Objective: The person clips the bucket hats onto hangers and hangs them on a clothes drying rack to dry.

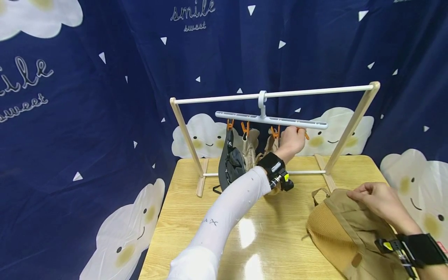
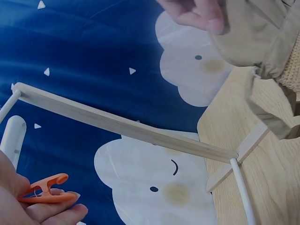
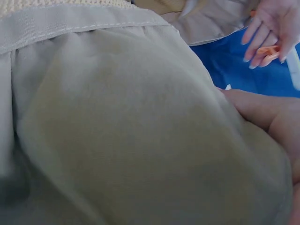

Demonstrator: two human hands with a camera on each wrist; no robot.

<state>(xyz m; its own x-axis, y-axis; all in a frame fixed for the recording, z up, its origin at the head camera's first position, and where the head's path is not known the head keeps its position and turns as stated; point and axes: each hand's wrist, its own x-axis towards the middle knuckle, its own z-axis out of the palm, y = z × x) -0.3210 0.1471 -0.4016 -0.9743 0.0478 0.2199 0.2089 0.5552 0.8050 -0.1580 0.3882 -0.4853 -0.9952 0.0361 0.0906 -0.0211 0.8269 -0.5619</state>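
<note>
My left hand (image 1: 293,139) is up at the right half of the white hanger (image 1: 245,116), pinching an orange clothespin (image 2: 47,190) between thumb and fingers. Lower down at the right, my right hand (image 1: 379,200) pinches the upper edge of a tan cloth item (image 1: 364,229) with a woven mesh panel, a strap loop and a small brown patch. That cloth fills most of the right wrist view. Left of my left hand, a dark grey cloth item (image 1: 233,161) and a beige one (image 1: 249,151) hang from orange clips. Another tan piece (image 1: 271,144) hangs partly behind my left wrist.
The hanger hooks over the top bar (image 1: 315,92) of a wooden rack (image 1: 353,124), which stands on a wood-grain table (image 1: 196,233). Behind the table is a dark blue curtain (image 1: 115,128) with clouds. My left arm crosses in front of the hanging items.
</note>
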